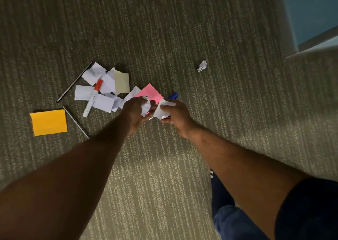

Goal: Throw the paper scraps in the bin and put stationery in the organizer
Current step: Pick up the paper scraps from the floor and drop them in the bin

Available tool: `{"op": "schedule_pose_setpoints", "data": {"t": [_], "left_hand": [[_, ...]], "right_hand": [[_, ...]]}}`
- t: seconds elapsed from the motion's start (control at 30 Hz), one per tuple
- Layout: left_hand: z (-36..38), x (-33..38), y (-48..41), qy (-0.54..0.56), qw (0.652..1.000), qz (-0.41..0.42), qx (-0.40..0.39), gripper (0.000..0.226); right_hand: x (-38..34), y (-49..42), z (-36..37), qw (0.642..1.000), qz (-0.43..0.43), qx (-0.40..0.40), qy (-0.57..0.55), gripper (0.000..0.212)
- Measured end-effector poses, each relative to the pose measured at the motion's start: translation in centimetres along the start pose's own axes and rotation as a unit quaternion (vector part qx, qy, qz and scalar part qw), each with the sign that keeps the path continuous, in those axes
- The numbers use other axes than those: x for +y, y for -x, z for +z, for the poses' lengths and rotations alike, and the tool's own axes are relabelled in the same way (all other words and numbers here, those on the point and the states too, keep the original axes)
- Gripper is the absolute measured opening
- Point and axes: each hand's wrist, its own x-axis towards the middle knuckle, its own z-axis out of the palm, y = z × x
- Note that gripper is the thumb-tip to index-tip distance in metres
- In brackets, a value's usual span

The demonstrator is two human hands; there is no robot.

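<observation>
Both hands meet over the carpet just below a pink sticky note (pixel 150 92). My left hand (pixel 134 113) is closed around a crumpled white scrap (pixel 146 106). My right hand (pixel 176 114) pinches another white paper scrap (pixel 163 108). To the left lies a heap of white paper scraps (pixel 102 89) with a red-capped marker (pixel 93 98) across it. A blue pen cap (pixel 173 95) peeks out just above my right hand. One crumpled white ball (pixel 202 66) lies alone at the upper right. No bin or organizer is in view.
An orange sticky pad (pixel 49 122) lies at the left. Two thin dark pencils (pixel 74 81) (pixel 75 121) lie beside the heap. A blue wall and pale ledge (pixel 311 46) fill the upper right corner. My knee in blue jeans (pixel 230 219) is at the lower right.
</observation>
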Motion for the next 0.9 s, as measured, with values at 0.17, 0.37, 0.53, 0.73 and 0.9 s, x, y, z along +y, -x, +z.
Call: {"op": "schedule_pose_setpoints", "data": {"t": [0.17, 0.37, 0.53, 0.73, 0.9], "left_hand": [[2.2, 0.4, -1.0, 0.067, 0.992, -0.02, -0.103, 0.037], [3.7, 0.0, -2.5, -0.017, 0.992, 0.036, -0.123, 0.04], [3.6, 1.0, -3.2, 0.015, 0.99, 0.109, -0.087, 0.017], [4.0, 2.4, -3.6, 0.058, 0.993, 0.091, -0.05, 0.017], [4.2, 2.4, -4.2, 0.074, 0.992, 0.084, -0.053, 0.025]], "right_hand": [[-1.1, -1.6, 0.2, 0.995, -0.084, 0.009, 0.046, 0.018], [-2.0, -3.8, -1.5, 0.954, -0.182, 0.051, 0.232, 0.034], [-3.4, -5.7, -3.9, 0.949, -0.189, -0.032, 0.25, 0.061], [-6.0, -9.4, -8.1, 0.851, -0.291, 0.118, 0.422, 0.039], [-7.4, -11.3, -9.8, 0.738, -0.225, 0.208, 0.601, 0.067]]}}
